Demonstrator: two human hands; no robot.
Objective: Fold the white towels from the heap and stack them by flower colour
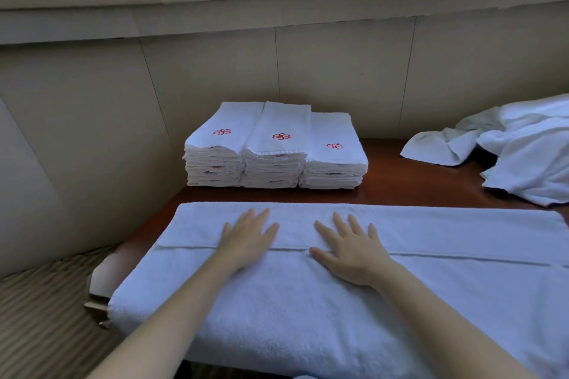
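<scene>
Item 1, my left hand [246,238]: flat, palm down, fingers straight and close together, pointing toward 12 o'clock. It presses on the towel and grips nothing. The forearm runs in from 7 o'clock.

Item 2, my right hand [351,251]: flat, palm down, fingers straight and fanned, thumb out toward 9 o'clock. It rests on the same towel and holds nothing. The forearm enters from 5 o'clock.

Item 3, white towel [308,301]: spread lengthwise across the near edge of the table [400,181], its far part folded over toward me; the fold's hem runs under both palms.

Item 4, folded stacks [274,148]: three side by side at 12 o'clock against the wall, each topped by a red flower; the right stack stands lower.

Item 5, heap [523,148]: unfolded white towels at 2 o'clock, well apart from the stacks.
</scene>
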